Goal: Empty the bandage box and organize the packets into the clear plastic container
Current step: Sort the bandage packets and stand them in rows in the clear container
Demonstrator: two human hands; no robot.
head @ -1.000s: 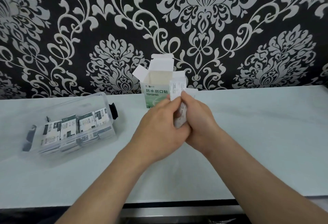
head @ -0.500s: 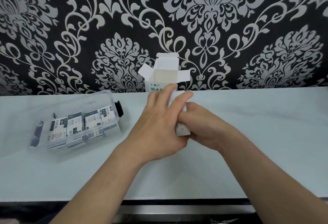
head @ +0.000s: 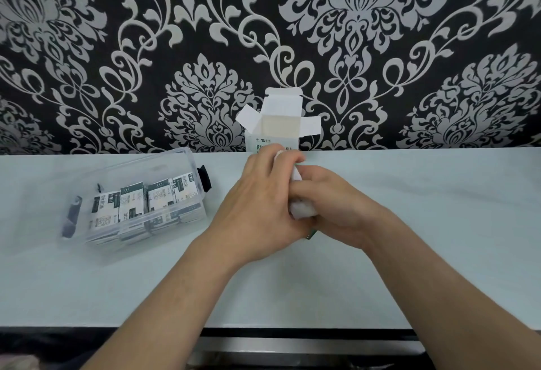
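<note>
Both hands clasped one stack of bandage packets [head: 301,211] at table centre: right hand [head: 336,208] pinched beneath, left hand [head: 260,208] wrapped over. Thin, light, probably slippery; squeeze the edges. Bandage box [head: 275,132] stood open at twelve o'clock, clear plastic container [head: 187,161] at nine.

The left hand [head: 257,208] and right hand [head: 330,202] cover most of the white packets [head: 303,211] pressed between them, so their number and print cannot be told. The same hands hide the lower front of the box [head: 275,135], cutting off its lettering. In the container [head: 140,202], the lower packets are blurred behind the clear wall. Both forearms are cut off by the bottom edge.
</note>
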